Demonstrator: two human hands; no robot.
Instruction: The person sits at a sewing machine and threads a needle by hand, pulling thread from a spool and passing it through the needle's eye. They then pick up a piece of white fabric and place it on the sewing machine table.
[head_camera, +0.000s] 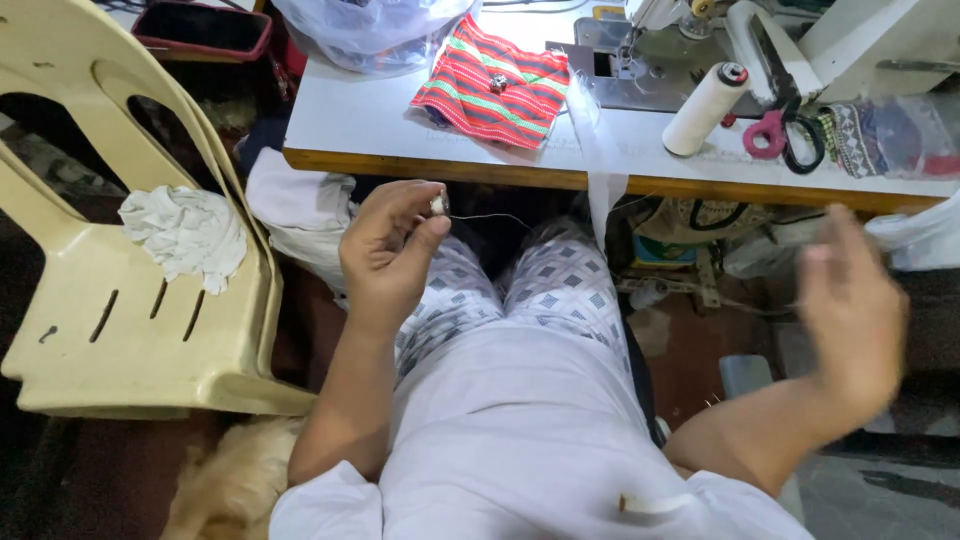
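Drawing thread (490, 216) off a small white bobbin (438, 205) pinched in left hand (385, 255) over the lap; right hand (850, 310) blurred, grip unclear; next, probably a steady, taut pull.

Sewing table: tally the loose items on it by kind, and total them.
Striped red-and-green cloth pieces: 1
White thread cones: 1
Scissors, pink and black handles: 1
Clear plastic bags: 1
Patterned fabric in plastic: 1
Total: 5
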